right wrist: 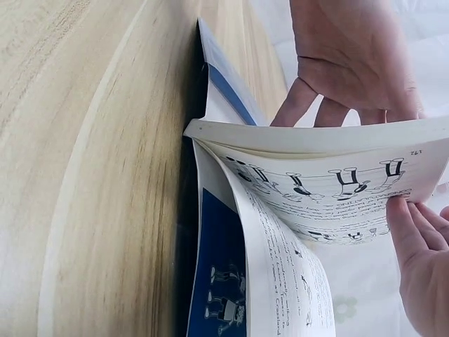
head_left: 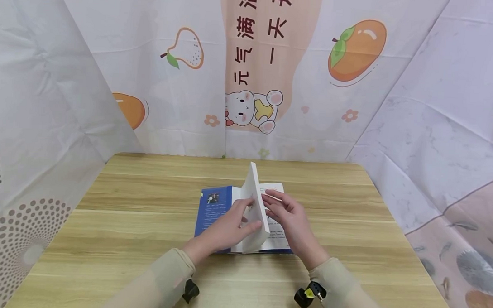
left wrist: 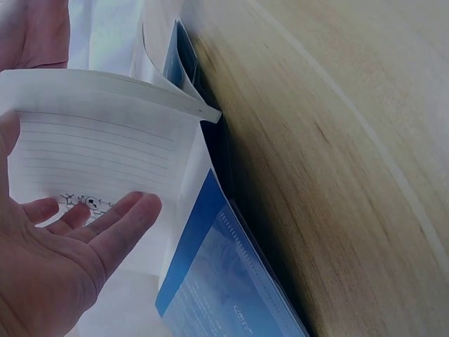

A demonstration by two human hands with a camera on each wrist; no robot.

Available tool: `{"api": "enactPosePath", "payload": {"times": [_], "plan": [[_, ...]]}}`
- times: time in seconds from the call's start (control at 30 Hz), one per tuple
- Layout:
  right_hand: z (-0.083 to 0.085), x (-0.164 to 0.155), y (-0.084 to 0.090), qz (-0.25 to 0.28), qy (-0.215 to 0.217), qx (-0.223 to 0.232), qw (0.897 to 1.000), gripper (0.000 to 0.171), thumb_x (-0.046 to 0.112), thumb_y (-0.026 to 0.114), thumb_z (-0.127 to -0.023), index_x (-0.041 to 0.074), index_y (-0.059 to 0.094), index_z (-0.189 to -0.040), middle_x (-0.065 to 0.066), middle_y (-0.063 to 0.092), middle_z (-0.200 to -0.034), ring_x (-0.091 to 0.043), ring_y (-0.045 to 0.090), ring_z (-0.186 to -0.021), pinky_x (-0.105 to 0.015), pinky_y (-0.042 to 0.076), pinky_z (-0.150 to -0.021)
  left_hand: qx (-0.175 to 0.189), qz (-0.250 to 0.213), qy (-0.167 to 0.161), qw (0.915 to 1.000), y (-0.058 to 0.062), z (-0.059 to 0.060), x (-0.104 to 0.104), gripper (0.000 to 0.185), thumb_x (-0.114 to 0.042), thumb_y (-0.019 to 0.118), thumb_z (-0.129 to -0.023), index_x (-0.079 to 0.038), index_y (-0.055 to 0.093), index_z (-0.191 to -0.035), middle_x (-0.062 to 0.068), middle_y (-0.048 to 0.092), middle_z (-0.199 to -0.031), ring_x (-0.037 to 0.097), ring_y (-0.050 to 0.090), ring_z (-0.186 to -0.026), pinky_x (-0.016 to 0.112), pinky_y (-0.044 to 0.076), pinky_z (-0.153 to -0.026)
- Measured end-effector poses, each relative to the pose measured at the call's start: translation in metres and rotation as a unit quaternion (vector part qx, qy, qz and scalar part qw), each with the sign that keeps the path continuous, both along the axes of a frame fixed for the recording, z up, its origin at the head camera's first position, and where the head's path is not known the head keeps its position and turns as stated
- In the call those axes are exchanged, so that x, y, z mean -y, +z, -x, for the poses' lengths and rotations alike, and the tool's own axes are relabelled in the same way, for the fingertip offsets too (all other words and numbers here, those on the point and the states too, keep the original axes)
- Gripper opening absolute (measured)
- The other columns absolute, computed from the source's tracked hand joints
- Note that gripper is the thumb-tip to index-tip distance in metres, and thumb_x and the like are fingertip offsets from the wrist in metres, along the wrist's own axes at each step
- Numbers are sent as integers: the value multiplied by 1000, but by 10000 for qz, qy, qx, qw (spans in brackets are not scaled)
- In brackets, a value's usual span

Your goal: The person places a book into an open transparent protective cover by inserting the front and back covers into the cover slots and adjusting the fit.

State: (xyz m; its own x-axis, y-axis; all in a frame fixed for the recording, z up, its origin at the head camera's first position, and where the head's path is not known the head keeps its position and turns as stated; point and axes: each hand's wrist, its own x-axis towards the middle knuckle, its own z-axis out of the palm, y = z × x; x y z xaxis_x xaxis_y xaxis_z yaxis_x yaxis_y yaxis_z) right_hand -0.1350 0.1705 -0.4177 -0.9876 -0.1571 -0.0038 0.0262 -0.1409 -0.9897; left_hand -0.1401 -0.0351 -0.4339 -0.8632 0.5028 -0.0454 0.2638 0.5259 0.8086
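A light wood-grain counter [head_left: 138, 222] with rounded far corners carries a single open book [head_left: 216, 207]. The book lies flat near the counter's middle, its blue cover spread against the wood, a thick sheaf of pages standing upright from the spine between left and right halves.

Book [head_left: 252, 217]: blue cover, white pages with black ruled lines, black printed text and black cartoon line drawings. Tabletop [head_left: 147, 205]: light wood grain, pale yellow-brown. Backdrop [head_left: 151, 78]: white cloth printed with orange fruit, a white bear and dark red characters. Sleeves [head_left: 164, 278]: beige.
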Motion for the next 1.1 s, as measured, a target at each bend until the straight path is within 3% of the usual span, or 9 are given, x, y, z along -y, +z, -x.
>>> {"api": "enactPosePath", "payload": {"times": [0.43, 1.1], "plan": [[-4, 3, -5, -151, 30, 59, 9999, 35, 4, 54, -101, -9, 61, -133, -22, 60, -140, -22, 61, -128, -34, 54, -100, 149, -318, 94, 9993, 1, 3, 3, 80, -61, 48, -102, -13, 25, -161, 8, 34, -159, 25, 62, -119, 41, 54, -94], [-12, 2, -14, -771, 475, 174, 9957, 36, 9, 57, -102, -1, 64, -136, -17, 63, -139, -18, 63, -123, -33, 55, -98, 373, -612, 494, 9962, 8, 2, 4, 74, -58, 48, -103, -14, 29, -159, 10, 32, -160, 28, 61, -119, 42, 56, -87]]}}
